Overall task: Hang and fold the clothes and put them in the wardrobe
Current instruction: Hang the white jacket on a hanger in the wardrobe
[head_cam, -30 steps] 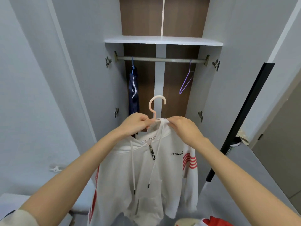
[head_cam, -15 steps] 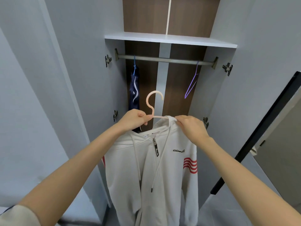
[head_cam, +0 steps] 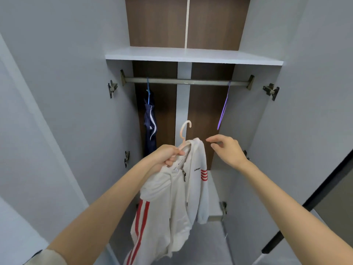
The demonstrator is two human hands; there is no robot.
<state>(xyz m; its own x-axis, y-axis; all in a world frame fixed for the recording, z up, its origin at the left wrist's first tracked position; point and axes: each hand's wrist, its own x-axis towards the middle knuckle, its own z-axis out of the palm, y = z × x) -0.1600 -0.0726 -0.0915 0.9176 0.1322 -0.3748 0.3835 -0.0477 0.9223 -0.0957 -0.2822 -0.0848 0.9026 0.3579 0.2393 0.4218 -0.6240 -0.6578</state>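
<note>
In the head view, an open wardrobe [head_cam: 158, 22] with a brown wood-grain back panel fills the middle of the frame. It is flanked by two pale grey doors, the left door [head_cam: 63, 73] swung out on the left side and the right door [head_cam: 305, 92] on the right. One white shelf [head_cam: 191, 55] is seen across the upper middle, and one metal rail [head_cam: 187, 81] is fixed just below it. Two metal hinges are seen at rail height, one [head_cam: 112, 88] on the left and one [head_cam: 271, 91] on the right. A black strip [head_cam: 305, 203] is seen slanting along the right edge.

Three hangers are counted. A blue hanger [head_cam: 148, 90] is hooked on the left part of the rail, and a navy garment with white stripes [head_cam: 150, 127] is carried on it. A bare purple hanger [head_cam: 223, 111] is hooked on the right part. A pale pink hanger [head_cam: 185, 131] is held up below the rail, at centre frame, apart from it.

Two garments are counted. The second, a white zip hoodie with red stripes [head_cam: 172, 197], is draped on the pink hanger and hangs down through the lower middle, in front of the wardrobe opening.

The left hand [head_cam: 164, 159] is curled round the hanger neck, with the hoodie collar gathered in the fingers. The right hand [head_cam: 227, 148] is held just right of the hoodie, apart from it, its fingers loosely extended and holding nothing. A pale sleeve [head_cam: 47, 257] is seen at the lower left.
</note>
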